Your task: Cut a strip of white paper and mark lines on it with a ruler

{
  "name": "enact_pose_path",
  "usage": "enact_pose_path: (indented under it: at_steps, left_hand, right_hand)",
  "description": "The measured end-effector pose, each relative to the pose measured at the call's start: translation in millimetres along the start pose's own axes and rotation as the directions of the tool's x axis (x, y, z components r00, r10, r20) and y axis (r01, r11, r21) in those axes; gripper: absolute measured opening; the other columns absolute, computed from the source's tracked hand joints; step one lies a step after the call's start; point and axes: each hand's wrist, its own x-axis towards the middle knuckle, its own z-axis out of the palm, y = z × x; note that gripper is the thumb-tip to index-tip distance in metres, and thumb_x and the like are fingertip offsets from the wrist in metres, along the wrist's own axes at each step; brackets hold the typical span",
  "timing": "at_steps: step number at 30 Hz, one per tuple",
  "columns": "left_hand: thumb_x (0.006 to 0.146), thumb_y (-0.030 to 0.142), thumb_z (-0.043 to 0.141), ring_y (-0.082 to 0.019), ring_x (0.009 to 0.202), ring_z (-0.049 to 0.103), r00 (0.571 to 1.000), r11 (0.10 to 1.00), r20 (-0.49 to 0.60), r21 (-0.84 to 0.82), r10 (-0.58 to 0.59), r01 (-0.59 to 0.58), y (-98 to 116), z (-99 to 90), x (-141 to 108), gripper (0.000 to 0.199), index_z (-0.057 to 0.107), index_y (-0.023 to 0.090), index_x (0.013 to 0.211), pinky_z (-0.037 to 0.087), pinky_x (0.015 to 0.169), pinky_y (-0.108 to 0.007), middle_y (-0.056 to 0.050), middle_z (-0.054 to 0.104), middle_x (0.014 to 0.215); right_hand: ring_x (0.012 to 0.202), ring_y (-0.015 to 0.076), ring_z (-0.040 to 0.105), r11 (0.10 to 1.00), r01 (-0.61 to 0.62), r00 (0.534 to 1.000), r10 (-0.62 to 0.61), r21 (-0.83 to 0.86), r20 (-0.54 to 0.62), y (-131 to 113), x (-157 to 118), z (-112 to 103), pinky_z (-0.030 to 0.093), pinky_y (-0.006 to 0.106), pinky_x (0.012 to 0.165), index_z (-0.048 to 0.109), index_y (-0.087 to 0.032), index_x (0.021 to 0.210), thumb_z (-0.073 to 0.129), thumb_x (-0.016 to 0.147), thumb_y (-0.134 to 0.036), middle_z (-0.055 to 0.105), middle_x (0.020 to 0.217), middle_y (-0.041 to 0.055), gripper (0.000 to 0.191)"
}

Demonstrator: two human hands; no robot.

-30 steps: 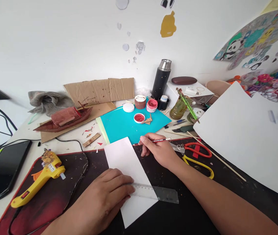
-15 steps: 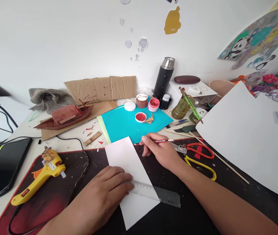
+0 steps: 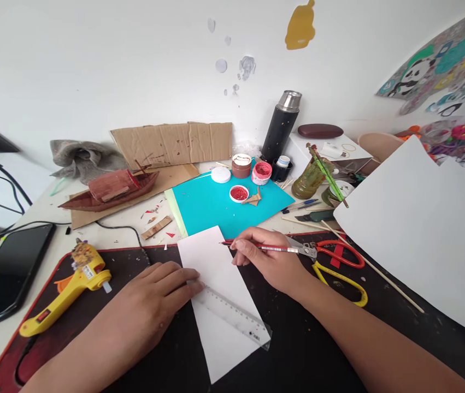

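A white strip of paper (image 3: 216, 349) lies lengthwise on the dark mat. Across it rests a clear plastic ruler (image 3: 236, 315), slanting down to the right, its lower right end just past the paper's edge. My left hand (image 3: 150, 303) grips the ruler's upper left end between thumb and fingers, covering that end. Between the fingers of my right hand (image 3: 271, 256) is a pencil (image 3: 271, 248), held almost level. Its tip points left over the upper part of the paper; whether it touches, I cannot tell.
Scissors (image 3: 339, 262) with red and yellow handles lie right of my right hand, beside a thin stick (image 3: 383, 281). A yellow glue gun (image 3: 68, 289) and a phone (image 3: 11, 273) are at left. Behind stand a model boat (image 3: 109, 194), paint pots (image 3: 262, 172) and a black flask (image 3: 280, 125).
My left hand has slid left with the ruler, which now tilts more steeply on the paper. The pencil in my right hand has turned so its tip reaches over the paper.
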Motion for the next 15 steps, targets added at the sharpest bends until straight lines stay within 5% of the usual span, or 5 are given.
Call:
enact_pose_path:
  at_steps: [6, 15]
  left_hand:
    - [0.110, 0.015, 0.045, -0.022, 0.101, 0.071, 1.000, 1.000, 0.006, 0.024, 0.015, -0.015, 1.7, 0.2, -0.4, 0.034, 0.073, 0.024, 0.127, 0.056, 0.086, -0.035, -0.005, 0.079, 0.126]
    - [0.108, 0.012, 0.043, -0.026, 0.110, 0.072, 0.998, 0.987, -0.030, 0.154, -0.046, 0.050, -10.7, 2.9, -8.1, 0.043, 0.073, 0.023, 0.137, 0.061, 0.095, -0.041, -0.007, 0.079, 0.130]
  right_hand:
    - [0.103, 0.0214, 0.081, 0.987, 0.087, 0.978, -0.059, -0.138, 0.198, -6.3, -4.3, 3.0, 0.060, 0.031, 0.094, 0.082, -0.023, 0.109, 0.070, 0.107, -0.037, 0.086, 0.112, 0.0048, 0.018]
    - [0.105, 0.0208, 0.082, 0.983, 0.064, 0.972, -0.023, -0.173, 0.233, -8.8, -2.2, 0.6, 0.060, 0.029, 0.096, 0.083, -0.023, 0.111, 0.069, 0.108, -0.033, 0.087, 0.114, 0.0038, 0.018]
